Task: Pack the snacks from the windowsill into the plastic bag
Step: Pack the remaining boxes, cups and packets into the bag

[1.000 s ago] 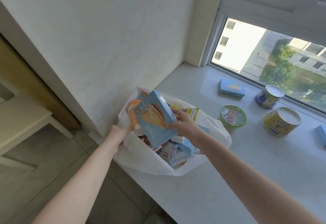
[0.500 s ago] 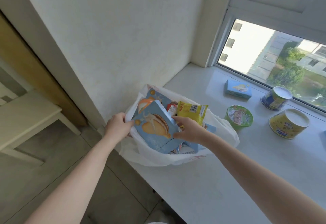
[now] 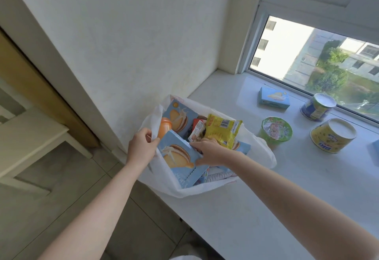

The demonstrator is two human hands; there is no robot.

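Observation:
A white plastic bag (image 3: 205,188) sits open at the left end of the windowsill (image 3: 287,198), holding several snacks. My left hand (image 3: 141,147) pinches the bag's left rim. My right hand (image 3: 209,151) grips a light blue cake box (image 3: 178,159), which is tilted and partly down inside the bag. Behind it in the bag are another blue cake box (image 3: 178,114), an orange item (image 3: 164,126) and a yellow packet (image 3: 222,132). On the sill to the right lie a small blue box (image 3: 273,97), a green cup (image 3: 276,130), a blue can (image 3: 317,106) and a yellow tub (image 3: 332,134).
A white wall (image 3: 133,44) rises just behind the bag. The window (image 3: 317,54) borders the sill at the back. Another blue item (image 3: 375,151) shows at the right edge. The tiled floor (image 3: 51,208) and a cream table (image 3: 26,136) lie left, below the sill.
My right hand has lowered the blue cake box from above the bag's mouth down into it. My left hand has shifted on the rim, pulling the bag open wider.

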